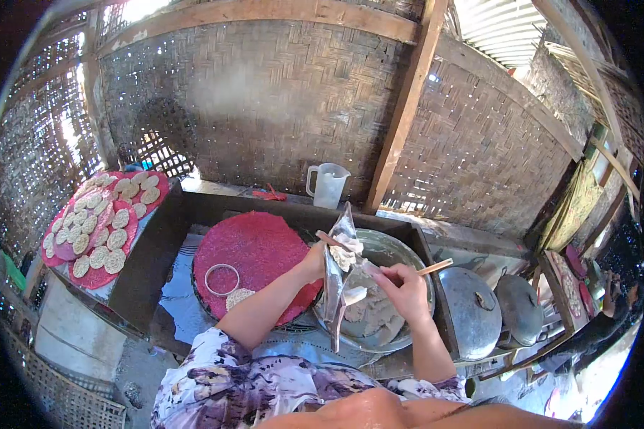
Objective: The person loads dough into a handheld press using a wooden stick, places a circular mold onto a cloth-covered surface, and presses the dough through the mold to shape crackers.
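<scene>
My left hand [313, 262] is closed around a metal press with wooden parts [334, 286], held upright over the edge of a large metal basin. Pale dough [343, 257] sits on the press near its middle. In my right hand [404, 286] is a wooden-handled tool [436, 267], its far end at the press beside the dough. Below, the basin [379, 349] holds more pale dough [376, 314]. To the left lies a round pink mat [254, 247] with a white ring [222, 279] and a round of dough [239, 297] on it, partly behind my left forearm.
Pink mats with several pale dough rounds [89, 229] lie at the left. A clear pitcher [329, 186] stands behind the wooden frame [265, 204]. Lidded metal pots [470, 311] stand at the right. A wooden post [408, 107] rises against the woven wall.
</scene>
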A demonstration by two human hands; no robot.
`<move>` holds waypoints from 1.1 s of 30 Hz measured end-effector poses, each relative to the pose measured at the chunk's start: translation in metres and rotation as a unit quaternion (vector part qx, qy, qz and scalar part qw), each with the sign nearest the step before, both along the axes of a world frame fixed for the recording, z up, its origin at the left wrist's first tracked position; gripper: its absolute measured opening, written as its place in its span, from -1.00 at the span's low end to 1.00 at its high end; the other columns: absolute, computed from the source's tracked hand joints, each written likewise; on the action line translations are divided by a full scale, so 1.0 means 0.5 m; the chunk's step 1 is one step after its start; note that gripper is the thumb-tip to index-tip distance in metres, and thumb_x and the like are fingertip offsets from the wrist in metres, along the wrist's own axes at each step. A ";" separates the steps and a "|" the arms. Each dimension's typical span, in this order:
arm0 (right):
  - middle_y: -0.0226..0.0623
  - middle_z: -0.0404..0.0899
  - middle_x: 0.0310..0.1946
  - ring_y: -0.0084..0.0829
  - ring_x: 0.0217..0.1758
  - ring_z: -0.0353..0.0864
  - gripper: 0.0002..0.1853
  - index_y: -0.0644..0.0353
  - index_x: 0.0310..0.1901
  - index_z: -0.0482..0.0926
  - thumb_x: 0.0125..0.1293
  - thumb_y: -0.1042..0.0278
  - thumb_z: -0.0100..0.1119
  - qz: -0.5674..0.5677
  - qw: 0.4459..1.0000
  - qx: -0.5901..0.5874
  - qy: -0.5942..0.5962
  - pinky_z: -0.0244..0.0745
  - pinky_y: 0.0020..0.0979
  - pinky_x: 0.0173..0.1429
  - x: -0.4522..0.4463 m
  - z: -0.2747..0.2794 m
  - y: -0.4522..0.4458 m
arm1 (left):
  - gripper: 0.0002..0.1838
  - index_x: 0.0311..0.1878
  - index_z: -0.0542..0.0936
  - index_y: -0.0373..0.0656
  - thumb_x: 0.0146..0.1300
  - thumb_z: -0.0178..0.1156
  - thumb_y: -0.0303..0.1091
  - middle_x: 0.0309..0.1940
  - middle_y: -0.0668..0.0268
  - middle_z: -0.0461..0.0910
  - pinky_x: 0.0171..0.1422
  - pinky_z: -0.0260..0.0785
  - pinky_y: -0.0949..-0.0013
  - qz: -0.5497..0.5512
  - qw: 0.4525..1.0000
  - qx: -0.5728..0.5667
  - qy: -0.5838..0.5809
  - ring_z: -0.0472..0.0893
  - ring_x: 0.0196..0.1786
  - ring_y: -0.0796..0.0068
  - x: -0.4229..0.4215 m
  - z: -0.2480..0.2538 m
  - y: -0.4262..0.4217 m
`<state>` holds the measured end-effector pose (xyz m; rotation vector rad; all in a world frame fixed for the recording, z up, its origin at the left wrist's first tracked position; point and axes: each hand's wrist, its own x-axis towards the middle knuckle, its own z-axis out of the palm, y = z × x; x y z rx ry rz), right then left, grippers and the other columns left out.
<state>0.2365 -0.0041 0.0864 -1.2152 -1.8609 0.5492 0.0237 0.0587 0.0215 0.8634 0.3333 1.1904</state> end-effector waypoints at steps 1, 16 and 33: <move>-0.41 0.59 -0.53 -0.72 -0.46 0.47 -0.78 0.27 -0.30 0.61 0.02 0.36 0.34 -0.003 1.000 0.012 -0.011 0.39 -0.61 -0.36 0.012 -0.002 -0.002 | -0.68 -0.04 0.47 -0.26 0.29 -0.11 -0.27 -0.16 0.28 0.56 -0.08 0.43 0.44 0.065 0.995 0.028 0.074 0.55 -0.15 0.50 0.000 -0.003 -0.002; -0.28 0.57 -0.58 -0.38 -0.54 0.56 -0.80 0.20 -0.39 0.59 -0.07 0.34 0.36 -0.048 0.954 0.288 -0.067 0.45 -0.42 -0.44 0.006 -0.051 -0.007 | -0.74 -0.08 0.47 -0.23 0.25 -0.06 -0.31 -0.31 0.20 0.57 -0.20 0.50 0.23 0.126 0.981 0.061 0.131 0.61 -0.31 0.35 -0.012 -0.016 0.020; -0.32 0.59 -0.57 -0.63 -0.50 0.54 -0.72 0.24 -0.33 0.61 -0.05 0.28 0.40 0.049 0.996 -0.001 0.069 0.43 -0.59 -0.38 0.063 -0.074 -0.013 | -0.83 -0.17 0.52 -0.19 0.17 0.05 -0.44 -0.24 0.32 0.55 -0.13 0.42 0.40 0.153 0.974 -0.136 0.095 0.55 -0.17 0.50 -0.024 0.019 0.009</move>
